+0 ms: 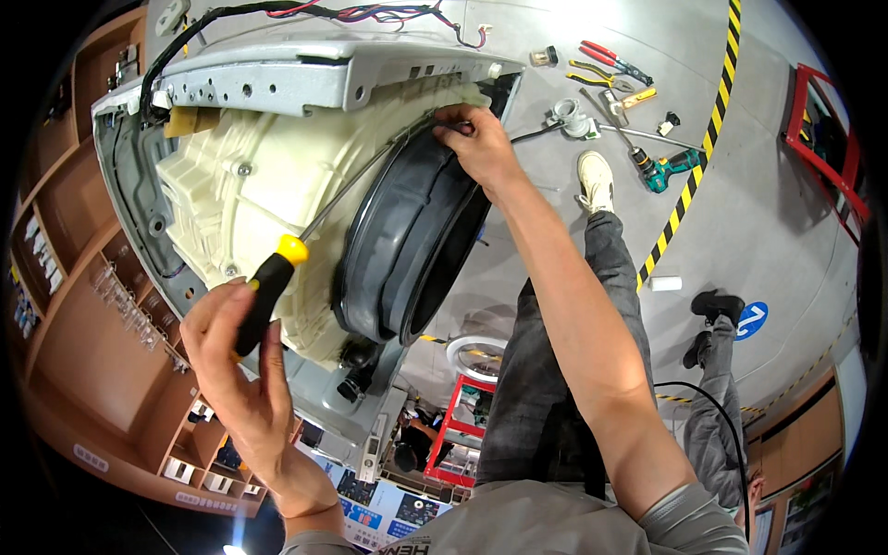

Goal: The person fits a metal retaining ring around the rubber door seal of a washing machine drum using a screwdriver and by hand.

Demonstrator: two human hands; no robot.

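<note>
A washing machine lies opened in front of me, its cream plastic tub framed by a grey metal cabinet. A black rubber door gasket rings the tub's mouth. My left hand is closed around the black and yellow handle of a screwdriver. The long shaft slants up along the seam between tub and gasket, and its tip is hidden near my other fingers. My right hand pinches at the top edge of the gasket; exactly what lies under the fingertips is partly covered.
Pliers, a hammer, a white pump-like part and a teal cordless drill lie on the grey floor. Loose wiring runs over the cabinet. Another person's legs are at right; wooden shelves stand left.
</note>
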